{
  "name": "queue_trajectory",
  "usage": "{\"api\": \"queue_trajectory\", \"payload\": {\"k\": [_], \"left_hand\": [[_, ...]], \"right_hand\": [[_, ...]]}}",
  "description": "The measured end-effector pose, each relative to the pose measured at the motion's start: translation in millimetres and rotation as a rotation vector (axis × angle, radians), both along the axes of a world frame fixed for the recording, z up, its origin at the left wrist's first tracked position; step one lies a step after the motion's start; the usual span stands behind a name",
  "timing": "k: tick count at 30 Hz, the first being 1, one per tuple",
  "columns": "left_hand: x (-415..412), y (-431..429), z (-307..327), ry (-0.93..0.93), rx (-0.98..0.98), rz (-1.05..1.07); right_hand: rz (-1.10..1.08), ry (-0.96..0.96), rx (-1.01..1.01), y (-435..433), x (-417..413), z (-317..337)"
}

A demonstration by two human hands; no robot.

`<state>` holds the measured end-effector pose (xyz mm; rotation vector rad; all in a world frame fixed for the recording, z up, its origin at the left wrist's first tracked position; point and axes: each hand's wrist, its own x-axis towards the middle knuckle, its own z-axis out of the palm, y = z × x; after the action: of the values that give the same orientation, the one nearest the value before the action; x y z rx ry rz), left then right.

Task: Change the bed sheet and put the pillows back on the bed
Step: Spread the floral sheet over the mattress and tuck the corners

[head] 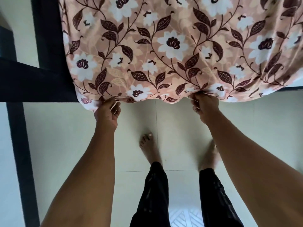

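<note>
A pink bed sheet (172,46) printed with white flowers and dark maroon leaves covers the bed across the top of the head view. Its near edge hangs over the side of the bed above the floor. My left hand (107,114) pinches that edge near the sheet's left corner. Further right along the same edge, my right hand (205,107) grips a small bunch of fabric. Both arms reach forward from the bottom of the frame. No pillow is in view.
A dark bed frame (47,46) runs up the left side, with a dark rail (36,86) and post (21,153) beside it. Pale floor tiles (68,128) lie below. My bare feet (150,148) stand close to the bed, legs in dark trousers.
</note>
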<state>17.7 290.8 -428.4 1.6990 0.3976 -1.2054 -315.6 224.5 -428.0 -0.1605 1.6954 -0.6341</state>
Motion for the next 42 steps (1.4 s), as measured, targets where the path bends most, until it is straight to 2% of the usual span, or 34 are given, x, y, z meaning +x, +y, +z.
{"api": "queue_trajectory", "payload": {"k": [3, 6, 10, 12, 16, 19, 24, 27, 29, 33, 36, 38, 40, 42], "left_hand": [[19, 9, -8, -0.153, 0.167, -0.053], [33, 17, -17, -0.159, 0.237, 0.043], [37, 7, -16, -0.065, 0.035, 0.121], [37, -1, -15, -0.095, 0.038, 0.174], [31, 4, -14, -0.137, 0.153, 0.164], [46, 3, -32, -0.143, 0.235, 0.234], [76, -3, -67, -0.091, 0.301, 0.033], [86, -2, -89, -0.14, 0.37, 0.028], [82, 0, -89, -0.134, 0.356, -0.025], [49, 16, -73, -0.071, 0.319, 0.067], [-10, 23, -51, -0.068, 0.521, -0.267], [-67, 27, -30, -0.097, 0.577, -0.572], [-124, 23, -14, -0.244, 0.503, -0.957], [-185, 1, 14, -0.529, 0.219, -1.372]], "right_hand": [[0.011, 0.135, 0.033, 5, 10, -4], [0.013, 0.257, 0.043, 9, 22, -11], [0.041, 0.373, 0.083, -2, 30, -21], [0.069, 0.409, 0.103, -8, 31, -23], [0.036, 0.373, 0.16, -3, 35, -23], [0.04, 0.417, 0.165, 4, 38, -23], [0.092, 0.436, 0.171, 3, 41, -41], [0.083, 0.393, 0.194, -1, 46, -57], [0.065, 0.355, 0.214, -2, 46, -64], [0.038, 0.247, 0.193, 6, 35, -66], [0.017, 0.191, 0.173, 25, 10, -59], [-0.039, 0.204, 0.187, 35, -18, -45], [-0.093, 0.259, 0.168, 37, -47, -30], [-0.195, 0.373, 0.078, 28, -83, -13]]}}
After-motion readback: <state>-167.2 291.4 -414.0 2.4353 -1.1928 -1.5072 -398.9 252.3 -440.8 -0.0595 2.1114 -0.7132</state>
